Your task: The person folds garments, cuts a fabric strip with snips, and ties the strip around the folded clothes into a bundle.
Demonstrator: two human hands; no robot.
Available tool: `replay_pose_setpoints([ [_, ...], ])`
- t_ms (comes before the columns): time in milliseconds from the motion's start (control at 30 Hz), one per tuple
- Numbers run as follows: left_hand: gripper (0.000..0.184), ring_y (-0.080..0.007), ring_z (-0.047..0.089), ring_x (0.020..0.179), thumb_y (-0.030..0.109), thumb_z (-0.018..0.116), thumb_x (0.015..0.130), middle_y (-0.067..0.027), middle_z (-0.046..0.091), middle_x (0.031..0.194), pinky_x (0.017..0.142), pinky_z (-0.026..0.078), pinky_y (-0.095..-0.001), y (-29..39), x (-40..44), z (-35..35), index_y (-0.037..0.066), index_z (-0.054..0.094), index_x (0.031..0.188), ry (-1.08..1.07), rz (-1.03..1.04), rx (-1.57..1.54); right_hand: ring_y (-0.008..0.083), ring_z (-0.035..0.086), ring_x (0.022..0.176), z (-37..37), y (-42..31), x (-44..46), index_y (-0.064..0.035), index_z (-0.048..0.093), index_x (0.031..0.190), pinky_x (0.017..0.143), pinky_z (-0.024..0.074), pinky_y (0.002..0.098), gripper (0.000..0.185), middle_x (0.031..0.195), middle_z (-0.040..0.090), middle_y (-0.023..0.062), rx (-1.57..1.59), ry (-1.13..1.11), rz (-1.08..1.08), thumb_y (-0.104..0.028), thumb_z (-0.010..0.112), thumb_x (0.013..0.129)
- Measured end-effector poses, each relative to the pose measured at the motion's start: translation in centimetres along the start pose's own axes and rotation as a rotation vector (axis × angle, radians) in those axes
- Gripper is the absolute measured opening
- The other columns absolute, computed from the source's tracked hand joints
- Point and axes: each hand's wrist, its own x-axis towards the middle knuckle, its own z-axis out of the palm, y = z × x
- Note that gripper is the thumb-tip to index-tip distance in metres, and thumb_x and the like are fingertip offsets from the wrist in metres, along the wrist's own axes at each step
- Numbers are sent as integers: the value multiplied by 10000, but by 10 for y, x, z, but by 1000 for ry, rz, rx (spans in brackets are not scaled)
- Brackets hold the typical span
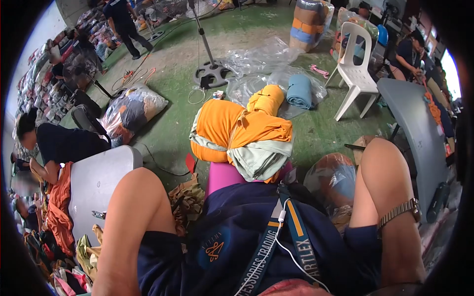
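Note:
Both my arms are bent with the elbows forward and the forearms coming back toward the camera. My left hand is out of the frame; only the forearm and elbow show. Past a metal-band watch, part of my right hand appears at the lower right edge, its fingers hidden. Neither hand is seen touching the cloth. In front of me a tied bundle of orange and pale green cloth rests over a bright pink surface. A lanyard and a white cable hang on my chest.
Behind the bundle lie an orange roll, a blue roll and clear plastic sheeting. A fan stand, white chair, stuffed bag and grey tables stand around. Other people work at both sides.

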Motion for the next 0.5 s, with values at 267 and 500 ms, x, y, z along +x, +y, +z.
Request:
replay_pose_setpoints([
  [267, 262, -266, 423, 1048, 91, 380, 870, -143, 466, 1114, 889, 345, -411, -6, -2, 1, -30, 435, 1096, -16, -70, 2, 229, 533, 872, -13, -7, 0, 29, 540, 879, 788, 423, 332, 142, 894, 566, 115, 72, -15, 58, -39, 465, 780],
  [500, 219, -243, 439, 1000, 93, 376, 868, -132, 473, 1072, 847, 358, -394, -18, -11, 2, -16, 447, 1044, -14, -81, -15, 238, 541, 841, -17, -9, -3, 35, 540, 880, 766, 433, 336, 145, 865, 568, 124, 83, 0, 58, -30, 466, 775],
])
